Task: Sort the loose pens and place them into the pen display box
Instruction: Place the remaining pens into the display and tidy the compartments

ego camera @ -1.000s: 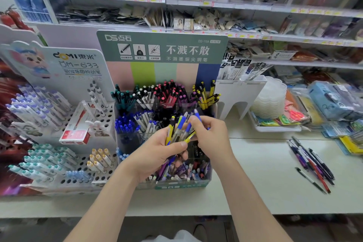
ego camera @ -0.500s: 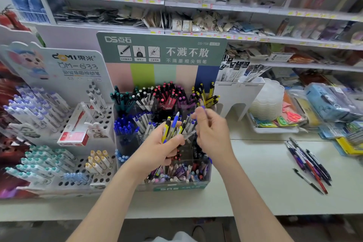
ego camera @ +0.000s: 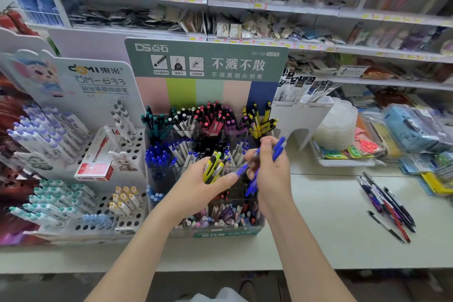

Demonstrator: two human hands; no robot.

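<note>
Two bare forearms reach up from the bottom edge over the pale counter (ego camera: 318, 240). The left hand (ego camera: 203, 189) has its fingers curled round a small bunch of yellow pens (ego camera: 212, 167) with black clips, their tops pointing up and away. The right hand (ego camera: 273, 174), just beside it, grips several blue pens (ego camera: 278, 148); one end sticks up past the fingers and another shows below the palm. Both hands hover over the middle of the box (ego camera: 225, 233), a clear tiered display with a green strip along its front and many compartments. Mixed pastel pens lie in its front row, and blue and white-barrelled ones stand in the middle. Teal, white, red-capped, purple and yellow ones fill the back row under a green header card (ego camera: 206, 61) with striped colour panels. To the right, well apart from the box, loose pens (ego camera: 389, 206) lie in a slanted pile on the counter. A white rack (ego camera: 103, 206) of pens stands to the left. Stocked shelves (ego camera: 269, 7) run behind.
</note>
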